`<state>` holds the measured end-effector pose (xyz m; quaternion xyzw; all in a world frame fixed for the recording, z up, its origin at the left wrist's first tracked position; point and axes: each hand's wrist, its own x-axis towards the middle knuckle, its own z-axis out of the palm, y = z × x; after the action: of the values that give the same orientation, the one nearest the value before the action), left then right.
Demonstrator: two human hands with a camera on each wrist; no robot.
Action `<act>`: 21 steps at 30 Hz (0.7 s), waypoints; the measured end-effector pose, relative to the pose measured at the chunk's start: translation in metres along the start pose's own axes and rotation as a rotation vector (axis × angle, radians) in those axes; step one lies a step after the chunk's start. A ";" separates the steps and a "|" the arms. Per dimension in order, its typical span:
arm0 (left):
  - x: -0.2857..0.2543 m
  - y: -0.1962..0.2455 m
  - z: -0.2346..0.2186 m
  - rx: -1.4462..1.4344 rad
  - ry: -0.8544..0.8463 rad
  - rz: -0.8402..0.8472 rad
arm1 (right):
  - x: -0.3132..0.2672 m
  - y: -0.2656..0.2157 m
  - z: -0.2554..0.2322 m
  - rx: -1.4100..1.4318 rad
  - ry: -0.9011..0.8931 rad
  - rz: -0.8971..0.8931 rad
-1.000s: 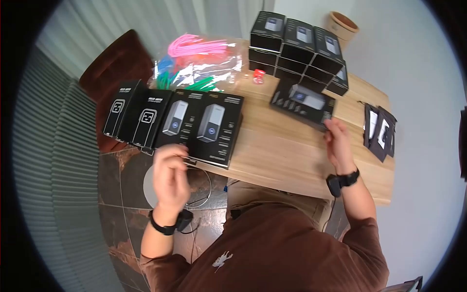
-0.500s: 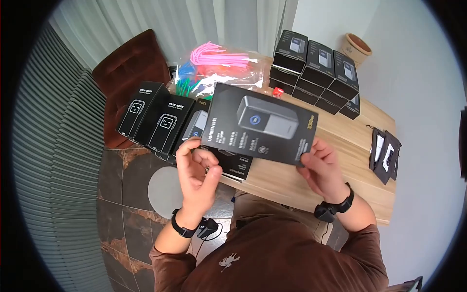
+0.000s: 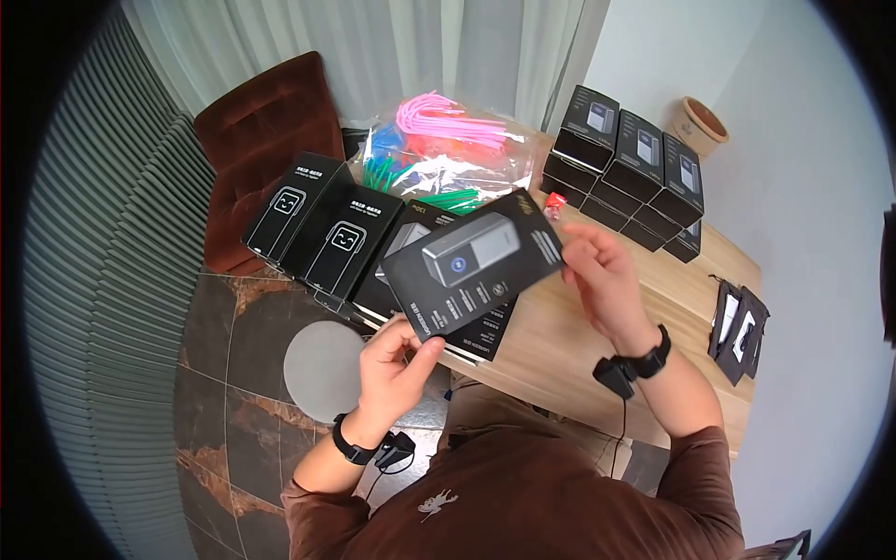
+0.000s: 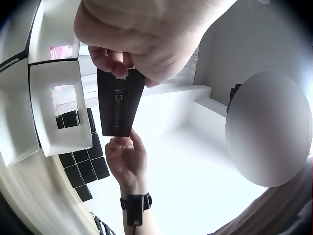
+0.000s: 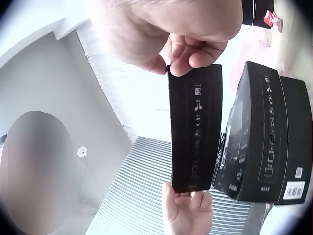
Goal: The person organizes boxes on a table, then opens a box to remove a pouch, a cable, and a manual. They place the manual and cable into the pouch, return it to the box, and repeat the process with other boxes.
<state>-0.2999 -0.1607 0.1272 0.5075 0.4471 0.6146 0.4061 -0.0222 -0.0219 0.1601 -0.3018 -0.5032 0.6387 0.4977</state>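
Note:
A flat black printed box (image 3: 481, 266), pictured with a grey device, is held tilted above the table between both hands. My left hand (image 3: 397, 369) pinches its near left corner with thumb and fingers. At the opposite end, my right hand (image 3: 607, 285) has its fingertips on the box edge; the right wrist view shows thumb and fingers pinching that end. Beneath and left of it stands a row of black boxes, two bearing a smiling-face outline (image 3: 350, 238). The held box partly covers the row's right end. In the left wrist view, white-lined open box ends (image 4: 61, 107) show beside it.
Stacked black boxes (image 3: 639, 173) stand at the table's back right, near a clay pot (image 3: 700, 126). A clear bag of coloured ties (image 3: 448, 140) lies behind the row. Dark pouches (image 3: 739, 327) lie at the right edge, a small red item (image 3: 554, 205) by the stack.
The right hand lifted the box off the table and brought it left over the row. The left hand came up to grip its near corner, and the box turned, its right end rising away.

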 end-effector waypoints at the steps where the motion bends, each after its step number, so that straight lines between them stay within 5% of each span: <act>1: 0.001 -0.004 0.000 -0.008 0.015 0.027 | 0.013 0.001 0.005 -0.017 -0.005 0.020; 10: 0.006 -0.015 -0.023 0.036 0.186 -0.039 | 0.088 0.030 0.049 -0.051 -0.142 0.141; 16: -0.001 -0.026 -0.025 0.017 0.287 0.014 | 0.097 0.054 0.042 -0.102 -0.143 0.071; 21: -0.021 -0.022 -0.034 0.050 0.265 0.280 | 0.053 0.037 -0.017 -0.335 -0.184 -0.088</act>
<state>-0.3288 -0.1795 0.0982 0.4894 0.4365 0.7153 0.2415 -0.0361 0.0338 0.1256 -0.2983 -0.6585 0.5486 0.4201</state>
